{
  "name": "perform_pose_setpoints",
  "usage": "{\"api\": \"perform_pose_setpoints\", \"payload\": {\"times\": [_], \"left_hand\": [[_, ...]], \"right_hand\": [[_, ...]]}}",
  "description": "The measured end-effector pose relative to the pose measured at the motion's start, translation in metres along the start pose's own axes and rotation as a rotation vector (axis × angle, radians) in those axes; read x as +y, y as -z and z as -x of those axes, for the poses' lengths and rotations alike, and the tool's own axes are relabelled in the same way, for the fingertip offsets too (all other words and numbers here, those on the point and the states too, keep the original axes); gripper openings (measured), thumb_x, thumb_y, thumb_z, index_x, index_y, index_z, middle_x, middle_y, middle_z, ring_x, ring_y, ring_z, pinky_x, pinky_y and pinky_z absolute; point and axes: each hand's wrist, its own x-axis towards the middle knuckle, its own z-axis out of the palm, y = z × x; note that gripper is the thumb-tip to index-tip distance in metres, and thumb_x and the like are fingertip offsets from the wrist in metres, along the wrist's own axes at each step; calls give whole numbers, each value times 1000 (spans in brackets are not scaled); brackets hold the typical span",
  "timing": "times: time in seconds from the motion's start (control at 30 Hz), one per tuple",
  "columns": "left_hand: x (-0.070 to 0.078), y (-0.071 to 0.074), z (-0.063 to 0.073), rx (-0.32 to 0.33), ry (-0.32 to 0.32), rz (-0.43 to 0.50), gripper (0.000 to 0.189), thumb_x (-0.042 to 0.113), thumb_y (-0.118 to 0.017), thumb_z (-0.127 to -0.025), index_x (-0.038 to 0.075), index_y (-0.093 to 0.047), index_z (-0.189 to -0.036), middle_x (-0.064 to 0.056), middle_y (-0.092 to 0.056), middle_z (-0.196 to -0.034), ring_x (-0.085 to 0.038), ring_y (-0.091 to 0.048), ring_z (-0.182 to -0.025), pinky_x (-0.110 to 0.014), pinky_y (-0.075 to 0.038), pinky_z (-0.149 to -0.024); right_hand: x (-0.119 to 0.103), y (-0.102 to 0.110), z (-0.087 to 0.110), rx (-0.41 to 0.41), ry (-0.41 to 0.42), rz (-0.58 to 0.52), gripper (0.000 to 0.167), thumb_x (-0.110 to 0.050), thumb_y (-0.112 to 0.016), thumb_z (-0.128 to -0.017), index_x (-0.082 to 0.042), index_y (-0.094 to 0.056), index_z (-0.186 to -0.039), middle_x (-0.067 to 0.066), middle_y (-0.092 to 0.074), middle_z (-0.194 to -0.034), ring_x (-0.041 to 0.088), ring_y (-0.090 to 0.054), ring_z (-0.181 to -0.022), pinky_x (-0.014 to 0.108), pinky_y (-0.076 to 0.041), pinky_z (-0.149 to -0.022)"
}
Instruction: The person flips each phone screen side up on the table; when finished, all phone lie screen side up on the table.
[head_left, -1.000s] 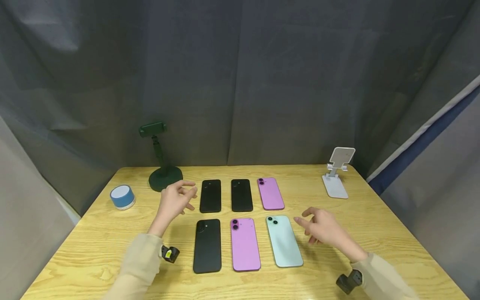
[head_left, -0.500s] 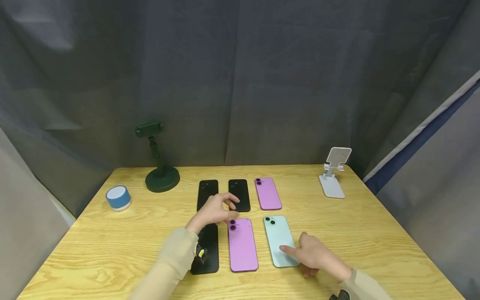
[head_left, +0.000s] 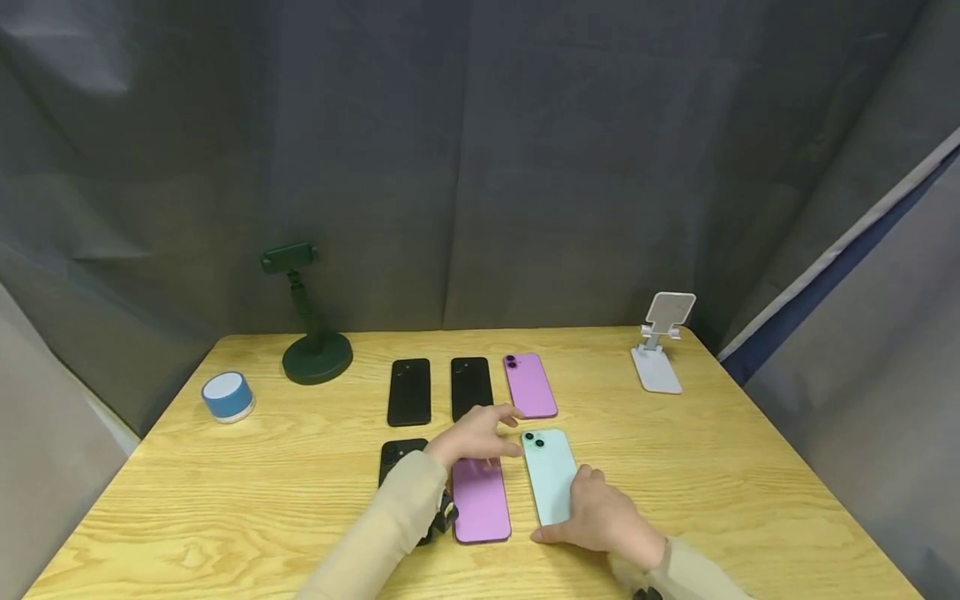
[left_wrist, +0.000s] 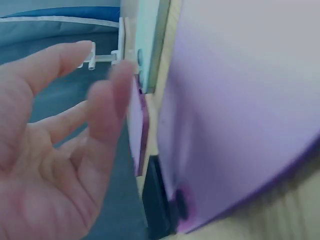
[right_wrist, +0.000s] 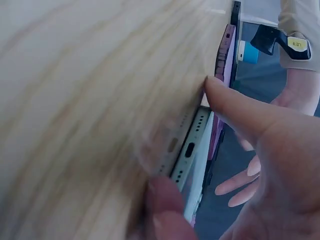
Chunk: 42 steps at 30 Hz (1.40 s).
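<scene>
A mint-green phone (head_left: 550,471) lies back up in the front row, its charging port facing the right wrist view. My right hand (head_left: 600,512) straddles its lower end, thumb at the left edge and fingers at the right edge, holding it by the sides. Over the upper part of a purple phone (head_left: 482,504) hovers my left hand (head_left: 480,433), fingers spread and holding nothing. Its fingertips point toward the mint phone's top corner, apart from it. My left sleeve partly covers a black phone (head_left: 397,454) at the front left.
Behind lie two more black phones (head_left: 409,392) and a second purple phone (head_left: 531,385). A dark green stand (head_left: 317,358) and a blue-and-white cylinder (head_left: 228,397) stand left on the wooden table (head_left: 225,517). A white folding phone stand (head_left: 658,350) is back right.
My left hand has moved right, from beside the black phones to over the front purple phone. My right hand has come forward onto the mint phone's lower end and taken hold of its sides.
</scene>
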Motion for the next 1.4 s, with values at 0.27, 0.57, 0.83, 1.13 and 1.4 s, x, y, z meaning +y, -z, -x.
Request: {"api": "perform_pose_setpoints", "payload": {"times": [0.27, 0.57, 0.83, 1.13, 1.4], "left_hand": [[-1, -16, -12, 16, 6, -82, 54, -2, -59, -79, -6, -50, -133, -22, -58, -127, -9, -57, -45, -21, -51, -50], [1, -20, -15, 72, 32, -44, 58, -7, -61, -77, -3, -50, -134, -20, -60, -127, -25, -67, -54, -21, -53, -56], [3, -20, -14, 97, 13, -63, 52, -4, -58, -79, -4, -53, -131, -20, -63, -122, -28, -66, -99, -25, -51, -74], [7, -24, -13, 82, 19, 20, 53, -2, -60, -81, -5, -49, -133, -21, -59, -124, -31, -60, -108, -35, -51, -85], [8, -29, -15, 84, 67, 317, 48, 1, -67, -84, -12, -50, -127, -22, -66, -108, -30, -68, -91, -39, -54, -85]], "right_hand": [[-1, -8, 2, 56, 11, -27, 118, -68, -79, -57, 21, -37, -121, 31, -46, -107, 25, -56, -70, 45, -54, -66], [-7, -11, -2, 78, 37, -51, 109, -62, -79, -63, 22, -36, -119, 30, -45, -103, 24, -52, -67, 40, -53, -61], [-8, -12, -4, 84, 68, -95, 93, -48, -80, -67, 21, -37, -113, 23, -42, -91, 23, -49, -65, 36, -52, -59], [2, -11, -2, 42, 71, -177, 95, -45, -76, -70, 23, -35, -121, 27, -46, -101, 25, -52, -72, 42, -53, -66], [9, -2, 1, -25, 106, -288, 88, -45, -71, -78, 23, -38, -122, 22, -47, -98, 26, -52, -78, 41, -51, -66]]}}
